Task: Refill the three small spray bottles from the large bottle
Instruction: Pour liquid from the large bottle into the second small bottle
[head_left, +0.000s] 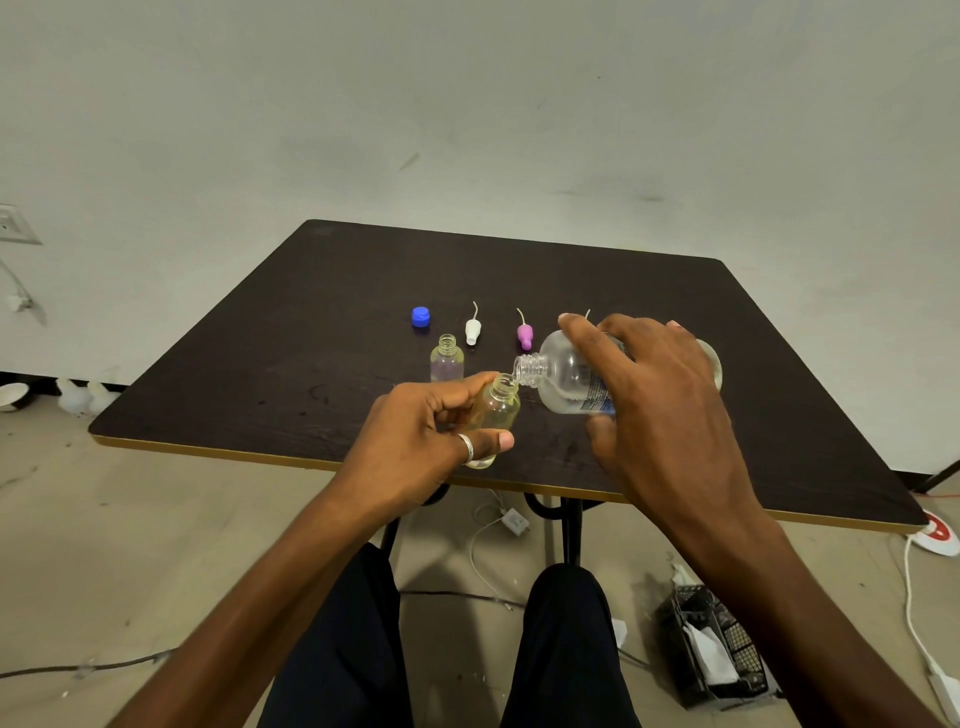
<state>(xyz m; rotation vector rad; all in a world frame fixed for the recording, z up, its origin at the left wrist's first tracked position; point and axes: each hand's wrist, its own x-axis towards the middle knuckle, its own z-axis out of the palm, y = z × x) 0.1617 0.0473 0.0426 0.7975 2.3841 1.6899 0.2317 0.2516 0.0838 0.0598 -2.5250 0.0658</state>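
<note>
Table (311, 322): dark top, pale edge band. Left hand (415, 441): fingers and thumb curled round a small bottle (496, 410), clear with a yellowish tint, uncapped, held above the table's 6 o'clock edge and tilted with its mouth toward 1 o'clock; ring (466, 447) on one finger. Right hand (660, 410): clamped from above on the large bottle (566, 379), clear with a blue-printed label, tipped nearly onto its side, neck pointing to 9 o'clock and its open mouth meeting the small bottle's mouth; whether liquid is running cannot be told. Second small bottle (447, 358): upright, uncapped, standing on the table at 10 o'clock from the held one, just beside the left hand's fingertips. Blue cap (421, 317): at 11 o'clock from that standing bottle. White spray head (472, 330): lying with its tube toward 12 o'clock, at 1 o'clock from the standing bottle. Purple spray head (524, 335): at 3 o'clock from the white one, just beyond the large bottle's neck. Floor: black basket (717, 649) at 4 o'clock under the table, white cables.
</note>
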